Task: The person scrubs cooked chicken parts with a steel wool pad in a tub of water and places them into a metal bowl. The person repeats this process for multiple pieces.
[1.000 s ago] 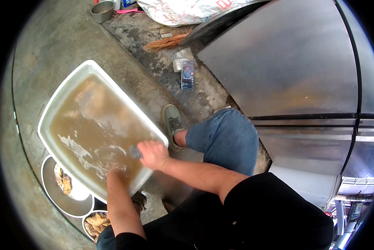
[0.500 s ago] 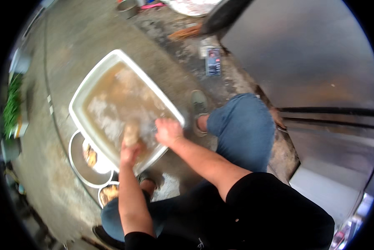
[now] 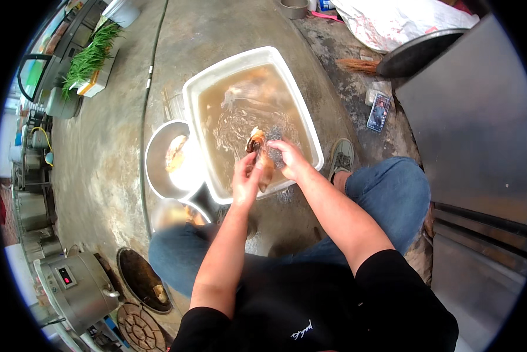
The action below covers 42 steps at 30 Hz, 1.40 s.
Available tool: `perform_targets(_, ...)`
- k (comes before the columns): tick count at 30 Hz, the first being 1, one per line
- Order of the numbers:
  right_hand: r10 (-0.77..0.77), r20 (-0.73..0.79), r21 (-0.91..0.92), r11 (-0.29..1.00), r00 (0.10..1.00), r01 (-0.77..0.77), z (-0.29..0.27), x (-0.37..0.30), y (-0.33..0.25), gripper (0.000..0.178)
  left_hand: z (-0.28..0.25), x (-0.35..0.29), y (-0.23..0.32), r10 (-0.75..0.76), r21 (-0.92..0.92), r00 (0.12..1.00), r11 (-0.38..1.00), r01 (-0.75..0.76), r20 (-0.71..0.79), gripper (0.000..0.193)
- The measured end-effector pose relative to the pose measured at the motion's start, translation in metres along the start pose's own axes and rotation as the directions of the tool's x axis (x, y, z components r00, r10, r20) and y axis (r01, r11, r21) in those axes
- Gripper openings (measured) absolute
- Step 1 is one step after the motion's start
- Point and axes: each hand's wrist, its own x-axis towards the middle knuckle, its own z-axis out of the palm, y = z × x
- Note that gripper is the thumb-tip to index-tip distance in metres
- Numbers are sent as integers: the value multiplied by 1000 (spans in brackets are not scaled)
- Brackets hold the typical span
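Note:
A white rectangular tub (image 3: 304,105) of cloudy brown water stands on the floor in front of me. Over its near end, my left hand (image 3: 246,180) is closed on a slick brown-and-tan piece of meat (image 3: 265,171), with a dark fold and an orange tip. My right hand (image 3: 289,159) is curled around a grey mesh scourer (image 3: 276,138), close against the meat's right side. Ripples run across the water just beyond both hands. Paler shapes show dimly beneath the surface toward the far end.
Left of the tub are a steel bowl (image 3: 152,157) with pale pieces and a smaller bowl (image 3: 200,217) with yellowish pieces. A phone (image 3: 379,112) lies at right, beside a metal cabinet (image 3: 474,117). An open floor drain (image 3: 139,276) is at lower left; a hose (image 3: 148,105) crosses the floor.
My view has swung, so the tub appears farther right. My left hand has brought the meat up against the scourer in my right hand, which was apart at the tub's right side.

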Motion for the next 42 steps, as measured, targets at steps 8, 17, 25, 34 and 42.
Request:
perform_targets(8, -144, -23, -341, 931, 989, 127, 13, 0, 19, 50, -20, 21, -13, -334, -807, 854, 315, 499, 398, 34)
perform_targets(17, -411, 29, -931, -344, 911, -125, -46, 64, 2, 51, -19, 43, -55, -432, -887, 842, 172, 429, 324, 42)
perform_targets(25, -249, -25, -921, 382, 968, 74, -56, 97, 44, 60, -11, 51, -71, -590, -818, 792, 370, 440, 159, 39)
perform_targets(34, -526, 507, -839, -122, 683, 530, 31, -18, 58, 39, -22, 49, -62, -259, -857, 883, 249, 452, 391, 38)
perform_targets(42, -638, 223, -947, 37, 737, 318, 55, 5, 31, 26, -1, 29, -4, -437, -795, 812, 288, 535, 388, 43)
